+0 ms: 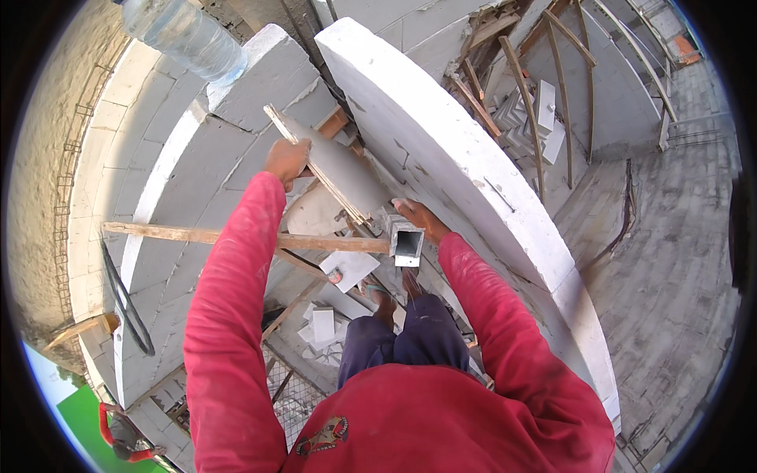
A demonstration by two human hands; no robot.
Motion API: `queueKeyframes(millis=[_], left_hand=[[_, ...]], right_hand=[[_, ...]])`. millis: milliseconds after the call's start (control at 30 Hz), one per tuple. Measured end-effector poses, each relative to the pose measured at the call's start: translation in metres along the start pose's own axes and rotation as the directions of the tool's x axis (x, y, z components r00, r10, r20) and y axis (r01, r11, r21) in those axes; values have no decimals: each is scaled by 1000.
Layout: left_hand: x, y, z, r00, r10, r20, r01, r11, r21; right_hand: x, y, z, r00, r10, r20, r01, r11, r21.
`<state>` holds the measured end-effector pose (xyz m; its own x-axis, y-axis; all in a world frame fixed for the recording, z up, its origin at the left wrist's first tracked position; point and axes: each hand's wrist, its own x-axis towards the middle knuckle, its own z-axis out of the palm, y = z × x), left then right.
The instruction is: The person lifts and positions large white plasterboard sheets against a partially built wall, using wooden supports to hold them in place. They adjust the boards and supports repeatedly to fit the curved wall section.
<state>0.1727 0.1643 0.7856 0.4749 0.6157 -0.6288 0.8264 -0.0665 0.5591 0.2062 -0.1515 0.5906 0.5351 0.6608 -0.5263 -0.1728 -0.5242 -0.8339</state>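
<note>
Right, your left hand [286,160] is clamped on the upper part of the long grey board [335,167], fingers wrapped round its left edge; the board runs from far left down toward near right, tilted, in the gap between the two curved white walls; your right hand [418,217] sits at the board's lower end, touching the open-ended square metal tube [407,241]; cannot tell whether those fingers are closed on anything; the curved white block wall [441,150] rises just right of that hand; a second curved wall [236,134] stands left of the board; a wooden batten [205,235] crosses horizontally under your left forearm; a clear plastic bottle [185,35] stands on the far-left wall top; loose white block offcuts [323,323] lie below, near your foot [384,303]; another person in red [122,433] is down at near left.
</note>
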Motion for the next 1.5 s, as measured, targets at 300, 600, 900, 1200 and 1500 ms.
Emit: queueKeyframes(millis=[300, 600, 900, 1200, 1500], left_hand=[[50, -5, 36, 998, 53, 38, -49, 995, -86], [110, -17, 70, 981, 159, 111, -154, 987, -48], [105, 28, 92, 981, 154, 114, -162, 985, 62], [122, 33, 102, 972, 152, 179, -126, 981, -145], [130, 24, 120, 948, 308, 75, -311, 950, 32]], right_hand=[[-16, 9, -5, 989, 141, 44, -145, 985, 99], [0, -12, -12, 990, 109, -87, -96, 985, 141], [3, -59, -39, 987, 163, 15, -157, 920, 358], [7, -45, -19, 998, -21, -61, 50, 856, 514], [52, -1, -5, 938, 169, -302, -115, 975, 191]])
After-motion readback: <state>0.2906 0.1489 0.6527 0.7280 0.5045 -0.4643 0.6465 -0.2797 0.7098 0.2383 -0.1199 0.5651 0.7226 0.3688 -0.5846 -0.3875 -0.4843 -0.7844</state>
